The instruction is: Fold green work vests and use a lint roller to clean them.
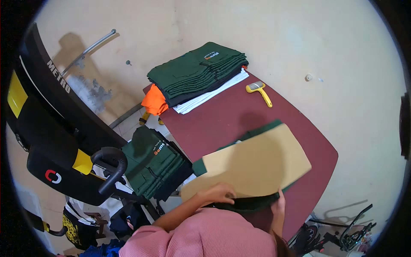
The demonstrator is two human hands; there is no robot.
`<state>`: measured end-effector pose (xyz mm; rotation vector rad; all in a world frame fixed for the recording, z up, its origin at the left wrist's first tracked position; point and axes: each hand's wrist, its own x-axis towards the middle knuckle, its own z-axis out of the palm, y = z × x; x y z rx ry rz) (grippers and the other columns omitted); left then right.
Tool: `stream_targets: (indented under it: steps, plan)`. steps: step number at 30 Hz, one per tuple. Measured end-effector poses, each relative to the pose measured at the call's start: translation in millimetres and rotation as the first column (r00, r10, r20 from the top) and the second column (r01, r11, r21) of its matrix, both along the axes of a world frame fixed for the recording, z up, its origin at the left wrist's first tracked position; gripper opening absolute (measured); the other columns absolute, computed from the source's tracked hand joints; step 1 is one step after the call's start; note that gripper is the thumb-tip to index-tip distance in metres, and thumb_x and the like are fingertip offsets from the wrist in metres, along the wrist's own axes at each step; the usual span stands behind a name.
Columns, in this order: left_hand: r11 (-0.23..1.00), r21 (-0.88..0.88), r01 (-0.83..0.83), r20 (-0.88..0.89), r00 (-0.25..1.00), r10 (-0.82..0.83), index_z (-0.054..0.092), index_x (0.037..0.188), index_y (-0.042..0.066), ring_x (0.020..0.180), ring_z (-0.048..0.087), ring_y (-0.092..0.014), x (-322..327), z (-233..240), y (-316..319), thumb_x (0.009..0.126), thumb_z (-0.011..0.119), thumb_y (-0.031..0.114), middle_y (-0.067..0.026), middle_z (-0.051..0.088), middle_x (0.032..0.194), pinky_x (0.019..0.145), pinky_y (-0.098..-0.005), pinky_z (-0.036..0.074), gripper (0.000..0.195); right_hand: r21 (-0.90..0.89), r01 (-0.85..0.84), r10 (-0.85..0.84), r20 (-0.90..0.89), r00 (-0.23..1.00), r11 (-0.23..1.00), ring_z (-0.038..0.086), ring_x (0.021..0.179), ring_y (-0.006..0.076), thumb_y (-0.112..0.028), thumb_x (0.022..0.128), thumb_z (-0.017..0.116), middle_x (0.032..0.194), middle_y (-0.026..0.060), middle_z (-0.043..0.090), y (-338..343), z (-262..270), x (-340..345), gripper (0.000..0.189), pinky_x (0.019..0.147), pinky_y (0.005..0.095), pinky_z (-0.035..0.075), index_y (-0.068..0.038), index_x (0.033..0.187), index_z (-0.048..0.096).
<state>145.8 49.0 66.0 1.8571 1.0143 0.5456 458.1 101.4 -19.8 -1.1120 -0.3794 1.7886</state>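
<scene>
A large flat tan board, seemingly cardboard, lies over a dark green fabric garment on the dark red table. My left hand is at the board's near edge, its fingers curled over the dark cloth; whether they pinch it is unclear. At the same edge, farther right, my right hand grips the green cloth with its fingertips beside the board. Green cloth shows beyond the board's far and left edges. The part of the garment under the board is hidden.
Folded green garments are stacked at the table's far end over white and orange cloth. A yellow-handled lint roller lies on the red table. Another green stack sits left, beside black exercise equipment. A wall stands beyond the table.
</scene>
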Motion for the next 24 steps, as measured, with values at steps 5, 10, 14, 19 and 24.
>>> stream_targets:
  steps: [5, 10, 14, 19, 24]
  plan:
    - [0.999, -0.043, 0.034, 0.08, 0.996, -0.03, 0.064, 0.09, 0.007, 0.077, 0.059, -0.02, -15, 89, 68, 0.073, 0.063, 0.011, -0.0079, 0.062, 0.085, 0.073, -0.0306, 0.046, 0.018, -0.045, 0.117, -0.121, -0.119, 0.985, 0.992, 0.052, 0.1, 0.0217, -0.03, 0.086, 0.052, 0.109, 0.0076, 0.056, -69, 41, 23, 0.04, 0.084, 0.0332, 0.041, -0.004, 0.116, 0.047]
    - [0.724, 0.684, -0.092, -0.138, 0.958, 0.251, 0.065, 0.076, 0.006, 0.065, 0.06, -0.024, -84, 198, 190, 0.059, 0.056, 0.004, -0.0122, 0.062, 0.075, 0.065, -0.0325, 0.049, 0.019, -0.007, 0.22, -0.217, 0.133, 0.967, 0.975, 0.058, 0.086, 0.0212, -0.029, 0.084, 0.053, 0.1, 0.0058, 0.059, -69, 6, 30, 0.032, 0.072, 0.0309, 0.045, -0.005, 0.107, 0.051]
    - [0.322, 0.914, -0.246, -0.002, 0.793, 0.61, 0.066, 0.083, 0.005, 0.077, 0.062, -0.025, -185, 308, 251, 0.066, 0.055, 0.005, -0.0133, 0.064, 0.083, 0.071, -0.0321, 0.049, 0.02, 0.059, 0.234, -0.24, 0.151, 0.959, 0.97, 0.057, 0.082, 0.0197, -0.026, 0.083, 0.054, 0.097, 0.0062, 0.059, -65, 21, 12, 0.031, 0.069, 0.0288, 0.044, -0.002, 0.103, 0.052]
    - [-0.137, 0.953, -0.27, 0.283, 0.632, 0.722, 0.065, 0.083, 0.004, 0.075, 0.063, -0.023, -237, 385, 224, 0.075, 0.056, 0.008, -0.0123, 0.063, 0.081, 0.068, -0.03, 0.049, 0.012, 0.025, 0.296, -0.284, 0.368, 0.885, 0.955, 0.056, 0.086, 0.0196, -0.02, 0.082, 0.053, 0.097, 0.0086, 0.058, -66, 31, 3, 0.029, 0.074, 0.0328, 0.044, 0.001, 0.102, 0.051]
    - [0.013, 0.966, -0.258, 0.162, 0.642, 0.749, 0.064, 0.08, 0.004, 0.077, 0.063, -0.024, -259, 319, 206, 0.072, 0.056, -0.004, -0.0102, 0.064, 0.085, 0.069, -0.0296, 0.049, 0.014, 0.122, 0.423, -0.44, 0.277, 0.854, 0.898, 0.054, 0.091, 0.0232, -0.015, 0.08, 0.054, 0.105, 0.0104, 0.055, -67, 3, -6, 0.036, 0.081, 0.0339, 0.042, 0.003, 0.11, 0.049]
